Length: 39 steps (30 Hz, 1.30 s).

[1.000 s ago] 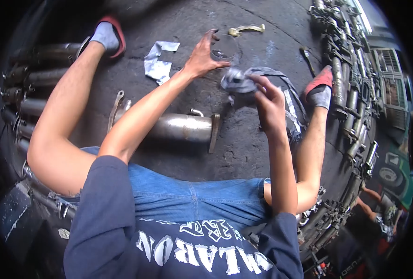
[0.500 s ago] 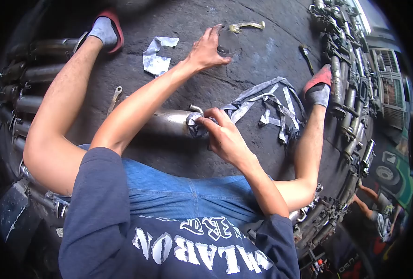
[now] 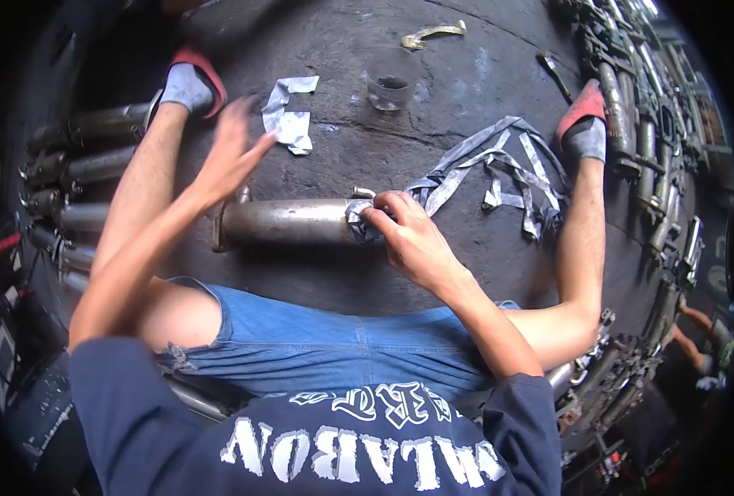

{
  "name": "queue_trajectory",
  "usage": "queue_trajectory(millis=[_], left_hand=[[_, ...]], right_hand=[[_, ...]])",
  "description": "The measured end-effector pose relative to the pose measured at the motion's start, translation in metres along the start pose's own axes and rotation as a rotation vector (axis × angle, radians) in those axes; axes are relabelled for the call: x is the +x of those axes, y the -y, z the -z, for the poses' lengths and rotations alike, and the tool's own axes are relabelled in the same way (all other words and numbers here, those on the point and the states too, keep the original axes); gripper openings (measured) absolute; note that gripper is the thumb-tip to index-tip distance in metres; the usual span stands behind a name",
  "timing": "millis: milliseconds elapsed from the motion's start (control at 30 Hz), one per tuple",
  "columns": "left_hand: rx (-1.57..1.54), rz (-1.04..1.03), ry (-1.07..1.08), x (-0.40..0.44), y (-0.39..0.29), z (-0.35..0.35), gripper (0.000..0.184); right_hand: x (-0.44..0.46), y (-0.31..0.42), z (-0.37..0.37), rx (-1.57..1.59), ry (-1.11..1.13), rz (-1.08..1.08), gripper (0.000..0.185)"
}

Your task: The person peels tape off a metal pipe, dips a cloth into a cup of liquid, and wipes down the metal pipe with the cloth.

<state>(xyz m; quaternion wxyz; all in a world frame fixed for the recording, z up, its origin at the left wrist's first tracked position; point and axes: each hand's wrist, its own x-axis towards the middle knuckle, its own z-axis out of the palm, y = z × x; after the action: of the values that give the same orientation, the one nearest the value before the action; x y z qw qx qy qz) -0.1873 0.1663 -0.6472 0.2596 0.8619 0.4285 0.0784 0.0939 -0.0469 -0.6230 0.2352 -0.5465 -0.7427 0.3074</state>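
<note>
A metal exhaust canister point(image 3: 284, 221) lies across the floor in front of me, with a short pipe stub on top near its right end. My right hand point(image 3: 412, 240) is closed on a crumpled grey cloth point(image 3: 358, 221) at that right end. My left hand point(image 3: 233, 157) is raised left of the canister, blurred by motion, with thumb and fingers apart and nothing visible in it. Close to it lies a torn piece of silvery cloth or tape point(image 3: 288, 120). Farther off stands a clear plastic cup point(image 3: 390, 91) with something dark inside.
Tangled grey cloth strips point(image 3: 499, 161) lie to the right of my right hand. A yellowish metal lever point(image 3: 433, 35) and a brush point(image 3: 555, 76) lie farther away. Exhaust parts line the left point(image 3: 94, 169) and right point(image 3: 648, 157). Another person's arm point(image 3: 693, 335) shows at far right.
My left hand has left the clear cup and swung left, back toward me. My right hand stays on the cloth at the canister's end. The view has shifted slightly.
</note>
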Motion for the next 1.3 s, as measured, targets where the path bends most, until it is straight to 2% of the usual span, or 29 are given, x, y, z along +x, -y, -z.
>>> queue_trajectory(millis=[67,133,167,200,233,267,333,367,400,433,533,600,733,800,900,1100,1233,1300], left_hand=[[-0.054,0.419,0.109,-0.056,0.024,0.013,0.078],[-0.073,0.688,0.206,-0.102,0.063,0.003,0.077],[-0.079,0.673,0.215,-0.102,0.044,0.008,0.077],[-0.286,0.829,0.298,-0.097,0.012,0.020,0.073],[-0.496,0.983,0.378,-0.093,-0.005,0.025,0.070],[-0.499,0.978,0.384,-0.094,0.001,0.022,0.070],[-0.624,1.095,0.445,-0.095,0.019,0.015,0.060],[-0.610,1.173,0.318,-0.096,0.015,0.012,0.053],[-0.610,1.166,0.328,-0.099,0.021,0.010,0.053],[-0.538,1.113,0.301,-0.104,0.033,0.009,0.050],[-0.480,1.051,0.263,-0.107,0.039,0.009,0.046],[-0.299,0.941,0.283,-0.109,0.049,0.004,0.048],[-0.293,0.939,0.298,-0.118,0.050,0.000,0.048],[-0.315,0.837,0.327,-0.103,0.016,0.004,0.048],[-0.358,0.797,0.345,-0.087,-0.025,-0.002,0.048],[-0.336,0.587,0.441,-0.050,-0.048,-0.045,0.050],[-0.306,0.535,0.406,-0.037,-0.050,-0.053,0.049],[-0.355,0.596,0.460,-0.034,-0.055,-0.049,0.049]], right_hand=[[-0.005,0.002,-0.003,-0.075,-0.039,-0.011,0.048],[-0.007,0.002,-0.007,-0.089,-0.097,-0.032,0.045],[-0.009,0.003,-0.009,-0.097,-0.137,-0.068,0.041],[-0.012,0.006,-0.011,-0.102,-0.137,-0.080,0.041],[-0.015,0.007,-0.012,-0.060,-0.233,-0.154,0.040],[-0.018,0.008,-0.015,-0.018,-0.330,-0.226,0.040],[-0.025,0.008,-0.023,-0.010,-0.373,-0.309,0.040],[-0.027,0.010,-0.024,0.151,-0.343,-0.419,0.040],[-0.029,0.010,-0.024,0.314,-0.312,-0.526,0.039],[-0.029,0.006,-0.023,0.352,-0.286,-0.512,0.035],[-0.025,0.007,-0.022,0.333,-0.293,-0.513,0.033],[-0.025,0.005,-0.023,0.358,-0.321,-0.503,0.031],[-0.036,0.000,-0.023,0.302,-0.359,-0.519,0.028],[-0.046,-0.010,-0.016,0.284,-0.408,-0.537,0.027],[-0.061,-0.021,0.007,0.283,-0.439,-0.607,0.026],[-0.077,-0.054,0.043,0.174,-0.512,-0.650,0.027],[-0.080,-0.066,0.045,0.137,-0.550,-0.628,0.029],[-0.076,-0.064,0.044,0.054,-0.551,-0.586,0.030]])
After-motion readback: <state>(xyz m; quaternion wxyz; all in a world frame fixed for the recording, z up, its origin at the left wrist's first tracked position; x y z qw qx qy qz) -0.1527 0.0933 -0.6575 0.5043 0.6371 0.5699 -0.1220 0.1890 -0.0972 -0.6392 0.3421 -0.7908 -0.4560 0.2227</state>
